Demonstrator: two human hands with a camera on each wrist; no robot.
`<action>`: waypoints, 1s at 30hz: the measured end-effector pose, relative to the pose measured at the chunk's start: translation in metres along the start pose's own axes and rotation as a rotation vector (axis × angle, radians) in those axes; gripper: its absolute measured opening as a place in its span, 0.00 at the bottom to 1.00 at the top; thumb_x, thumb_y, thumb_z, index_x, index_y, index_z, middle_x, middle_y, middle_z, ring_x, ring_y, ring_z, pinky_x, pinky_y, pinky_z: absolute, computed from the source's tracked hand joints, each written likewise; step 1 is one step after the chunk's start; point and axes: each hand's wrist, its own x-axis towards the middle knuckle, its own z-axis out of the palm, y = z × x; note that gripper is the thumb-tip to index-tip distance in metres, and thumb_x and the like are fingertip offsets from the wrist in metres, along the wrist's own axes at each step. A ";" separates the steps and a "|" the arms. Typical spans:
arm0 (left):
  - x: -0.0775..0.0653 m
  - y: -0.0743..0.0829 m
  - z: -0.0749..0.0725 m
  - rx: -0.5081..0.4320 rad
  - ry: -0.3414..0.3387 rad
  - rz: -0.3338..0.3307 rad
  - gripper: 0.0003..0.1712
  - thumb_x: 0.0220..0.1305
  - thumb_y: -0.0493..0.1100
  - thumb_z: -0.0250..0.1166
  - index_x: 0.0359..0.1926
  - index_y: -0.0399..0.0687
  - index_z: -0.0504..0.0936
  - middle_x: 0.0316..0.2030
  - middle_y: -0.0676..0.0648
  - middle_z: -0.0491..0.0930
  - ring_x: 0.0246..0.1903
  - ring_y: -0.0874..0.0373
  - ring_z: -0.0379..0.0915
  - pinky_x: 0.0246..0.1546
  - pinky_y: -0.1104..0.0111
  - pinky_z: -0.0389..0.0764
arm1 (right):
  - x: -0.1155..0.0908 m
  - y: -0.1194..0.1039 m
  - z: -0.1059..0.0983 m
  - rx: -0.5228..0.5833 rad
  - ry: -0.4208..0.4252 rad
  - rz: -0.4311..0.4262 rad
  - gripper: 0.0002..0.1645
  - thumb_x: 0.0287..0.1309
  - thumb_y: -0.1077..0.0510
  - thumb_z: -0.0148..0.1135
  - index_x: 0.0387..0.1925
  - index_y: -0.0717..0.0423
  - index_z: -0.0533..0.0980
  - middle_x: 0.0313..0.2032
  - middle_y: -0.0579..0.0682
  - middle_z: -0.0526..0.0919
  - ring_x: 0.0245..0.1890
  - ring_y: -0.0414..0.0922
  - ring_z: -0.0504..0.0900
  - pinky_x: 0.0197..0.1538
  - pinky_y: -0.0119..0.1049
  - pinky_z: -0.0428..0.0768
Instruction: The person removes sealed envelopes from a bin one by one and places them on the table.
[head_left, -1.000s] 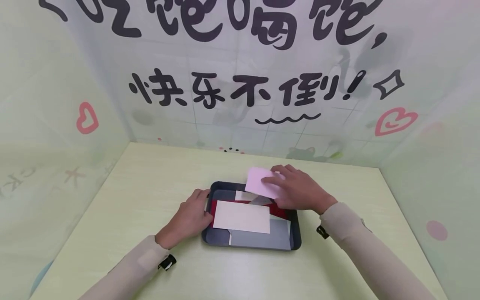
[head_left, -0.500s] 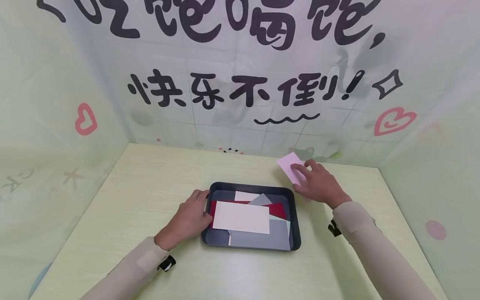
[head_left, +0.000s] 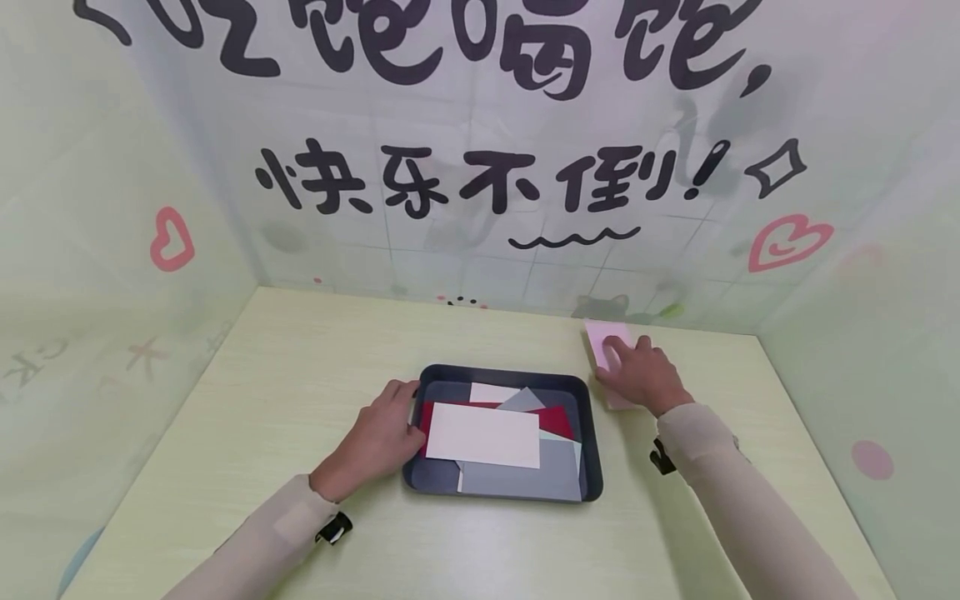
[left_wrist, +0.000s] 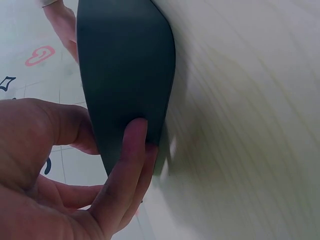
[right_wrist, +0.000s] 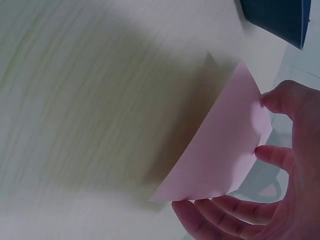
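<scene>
The person's right hand [head_left: 645, 375] pinches the pink sheet [right_wrist: 220, 150] by its edges, thumb and fingers parted around it, near the table's [head_left: 337, 342] far edge, toward the far right corner. The left hand [head_left: 378, 433] grips the left edge of the dark tray [head_left: 591, 442], and that hold should suffice to steady it. The sheet bows under the grip, so a lighter pinch would probably spare it creases. Whether its underside touches the table is hard to tell; settling one edge first, then loosening the fingers evenly, seems the surest way to lay it flat, clear of the tray's rim.
</scene>
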 end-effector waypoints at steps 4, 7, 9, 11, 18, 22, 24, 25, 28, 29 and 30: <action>0.000 0.000 0.000 0.000 0.004 0.004 0.37 0.56 0.36 0.60 0.67 0.31 0.65 0.57 0.37 0.69 0.19 0.61 0.68 0.26 0.68 0.74 | 0.001 -0.001 0.004 0.012 -0.016 0.018 0.34 0.63 0.38 0.51 0.66 0.47 0.65 0.47 0.71 0.67 0.41 0.67 0.73 0.35 0.60 0.75; -0.001 0.000 0.001 -0.007 0.005 0.002 0.36 0.56 0.36 0.60 0.67 0.31 0.65 0.57 0.37 0.69 0.18 0.61 0.68 0.25 0.68 0.74 | 0.001 -0.002 0.005 0.017 -0.027 0.030 0.33 0.63 0.39 0.51 0.65 0.48 0.65 0.48 0.71 0.67 0.42 0.68 0.72 0.35 0.61 0.75; -0.001 0.000 0.001 -0.011 0.004 0.000 0.36 0.56 0.36 0.60 0.67 0.31 0.65 0.57 0.37 0.69 0.18 0.61 0.68 0.25 0.68 0.73 | 0.002 -0.003 0.006 0.016 -0.033 0.040 0.33 0.62 0.39 0.51 0.65 0.48 0.65 0.48 0.72 0.66 0.43 0.68 0.72 0.35 0.61 0.75; 0.000 -0.001 0.001 -0.012 0.006 0.001 0.36 0.56 0.36 0.60 0.67 0.31 0.65 0.57 0.37 0.69 0.18 0.61 0.68 0.25 0.68 0.74 | 0.002 -0.004 0.007 0.015 -0.035 0.049 0.33 0.62 0.40 0.51 0.65 0.49 0.65 0.48 0.72 0.66 0.43 0.68 0.72 0.35 0.61 0.75; 0.000 -0.001 0.000 -0.011 0.002 0.009 0.37 0.56 0.36 0.59 0.67 0.31 0.65 0.57 0.38 0.69 0.19 0.61 0.68 0.26 0.68 0.74 | 0.003 -0.006 0.011 -0.003 -0.034 0.067 0.33 0.63 0.38 0.51 0.64 0.49 0.66 0.48 0.72 0.66 0.45 0.68 0.70 0.35 0.61 0.76; 0.000 -0.002 0.000 -0.006 -0.002 0.011 0.37 0.56 0.36 0.59 0.67 0.31 0.65 0.56 0.38 0.69 0.20 0.61 0.68 0.27 0.68 0.74 | 0.002 -0.007 0.012 -0.006 -0.033 0.072 0.34 0.62 0.37 0.51 0.65 0.49 0.66 0.48 0.71 0.66 0.45 0.67 0.70 0.35 0.61 0.76; 0.000 -0.001 0.000 -0.003 -0.002 0.011 0.37 0.56 0.36 0.59 0.67 0.31 0.65 0.56 0.38 0.69 0.20 0.61 0.68 0.27 0.68 0.74 | 0.001 -0.007 0.011 -0.018 -0.027 0.069 0.35 0.62 0.36 0.51 0.65 0.49 0.66 0.49 0.70 0.66 0.45 0.66 0.70 0.36 0.61 0.75; 0.000 -0.002 0.001 -0.003 -0.001 0.011 0.37 0.56 0.36 0.59 0.68 0.31 0.65 0.56 0.38 0.69 0.19 0.61 0.68 0.27 0.68 0.74 | 0.001 -0.008 0.010 -0.028 -0.023 0.067 0.35 0.62 0.36 0.51 0.65 0.49 0.67 0.50 0.69 0.66 0.46 0.66 0.71 0.36 0.61 0.75; 0.000 -0.002 0.001 -0.002 0.001 0.009 0.37 0.56 0.36 0.59 0.68 0.31 0.65 0.57 0.38 0.69 0.19 0.61 0.68 0.26 0.68 0.74 | -0.001 -0.010 0.007 -0.061 -0.012 0.055 0.37 0.62 0.35 0.50 0.66 0.49 0.66 0.52 0.67 0.67 0.46 0.65 0.72 0.36 0.62 0.75; 0.000 -0.002 0.001 -0.003 0.001 0.008 0.37 0.56 0.36 0.59 0.68 0.31 0.65 0.57 0.38 0.69 0.19 0.61 0.68 0.26 0.68 0.74 | -0.002 -0.011 0.006 -0.070 -0.008 0.051 0.37 0.62 0.35 0.50 0.67 0.49 0.67 0.52 0.66 0.68 0.46 0.64 0.72 0.37 0.62 0.75; 0.000 -0.002 0.001 -0.003 0.002 0.008 0.37 0.56 0.36 0.59 0.68 0.31 0.65 0.57 0.38 0.68 0.18 0.61 0.68 0.26 0.68 0.74 | -0.003 -0.013 0.005 -0.076 -0.002 0.047 0.38 0.62 0.35 0.50 0.67 0.50 0.67 0.52 0.65 0.69 0.46 0.64 0.73 0.37 0.62 0.76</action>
